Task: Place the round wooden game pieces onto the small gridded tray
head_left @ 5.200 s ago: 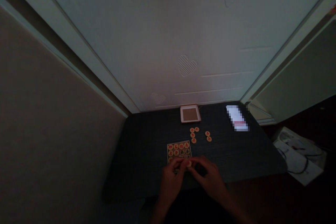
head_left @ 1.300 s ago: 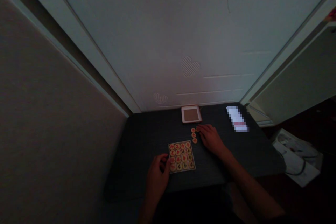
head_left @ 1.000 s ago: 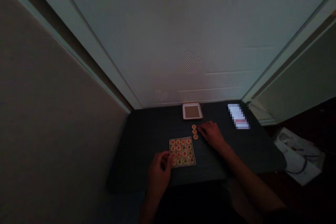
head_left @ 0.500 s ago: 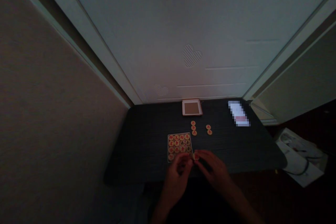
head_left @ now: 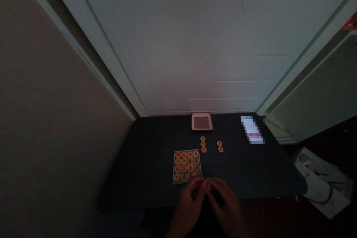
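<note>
Near the table's front edge, my left hand (head_left: 187, 201) and my right hand (head_left: 225, 200) meet fingertip to fingertip. Pinched between them is a round wooden Chinese chess piece (head_left: 206, 185), with reddish marking faintly visible. Just beyond my left fingers lies a square box (head_left: 173, 171) filled with rows of such pieces, some marked red and some black. My left fingers hide its near right corner. Farther back, a short column of three red-marked pieces (head_left: 203, 144) lies on the table, with a pair of pieces (head_left: 220, 147) to its right.
The dark table (head_left: 145, 156) stands against a pale panel with embossed hearts (head_left: 202, 68). A shallow pinkish box or lid (head_left: 202, 129) sits at the back edge. A blurred-out phone-like object (head_left: 252, 129) lies at the right. On the floor at right is a white box (head_left: 323, 182).
The view has tilted up, so the table sits lower in the picture. Both hands have drawn back slightly from the box, uncovering more of its front row, with the piece still between them.
</note>
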Available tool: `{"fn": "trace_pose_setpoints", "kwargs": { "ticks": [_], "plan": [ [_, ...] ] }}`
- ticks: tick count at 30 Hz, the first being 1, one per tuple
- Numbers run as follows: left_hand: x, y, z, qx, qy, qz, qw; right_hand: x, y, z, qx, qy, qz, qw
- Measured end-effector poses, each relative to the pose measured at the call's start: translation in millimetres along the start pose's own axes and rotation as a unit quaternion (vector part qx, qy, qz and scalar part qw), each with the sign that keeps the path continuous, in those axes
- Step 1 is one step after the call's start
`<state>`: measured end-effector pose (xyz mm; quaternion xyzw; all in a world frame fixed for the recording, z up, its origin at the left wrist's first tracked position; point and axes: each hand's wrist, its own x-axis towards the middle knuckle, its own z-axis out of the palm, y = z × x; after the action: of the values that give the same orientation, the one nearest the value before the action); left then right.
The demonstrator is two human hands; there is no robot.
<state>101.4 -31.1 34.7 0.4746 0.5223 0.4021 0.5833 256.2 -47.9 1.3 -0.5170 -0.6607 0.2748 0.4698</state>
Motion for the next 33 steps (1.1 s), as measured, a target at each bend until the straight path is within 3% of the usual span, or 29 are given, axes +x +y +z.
{"fn": "trace_pose_setpoints", "kwargs": {
  "ticks": [6, 13, 33],
  "plan": [
    [-6.7, -1.8, -6.4, -0.018, 0.015, -0.002, 1.000, 6.6, -13.7, 2.6, 0.071, -0.008, 0.091, 0.993],
    [-5.6, 4.1, -15.3, 0.044, 0.006, 0.018, 0.999, 15.8, -26.5, 1.7, 0.216, -0.027, 0.222, 0.950],
    [-8.0, 5.2, -17.9, 0.112, 0.002, 0.034, 0.993, 22.8, -19.8, -2.2, 0.282, -0.016, 0.266, 0.921]
  ]
}}
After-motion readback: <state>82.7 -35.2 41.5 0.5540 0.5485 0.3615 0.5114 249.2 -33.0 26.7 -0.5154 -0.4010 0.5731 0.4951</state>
